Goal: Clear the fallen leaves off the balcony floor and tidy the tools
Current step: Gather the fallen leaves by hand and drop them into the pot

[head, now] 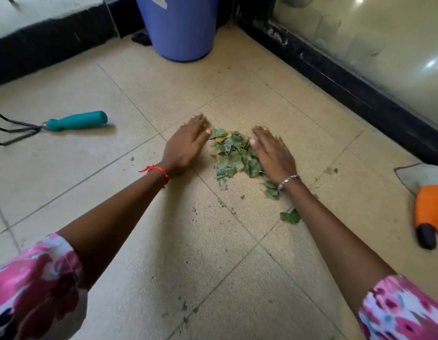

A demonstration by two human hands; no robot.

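A small pile of green leaves (233, 153) lies on the beige tiled floor (164, 94). My left hand (186, 143) lies flat on the floor against the pile's left side, fingers straight. On the pile's right side my right hand (274, 153) rests flat with straight fingers, partly over the leaves. A few loose leaves (290, 216) and crumbs lie nearer to me. A hand rake with a teal handle (75, 120) lies on the floor at the left, its dark prongs pointing left.
A blue bucket (181, 28) stands at the back centre. A black-edged raised ledge (48, 38) runs along the back left and a black-framed glass panel (348, 77) along the right. An orange and black glove (428, 217) lies on a grey cloth (414, 175) at the right.
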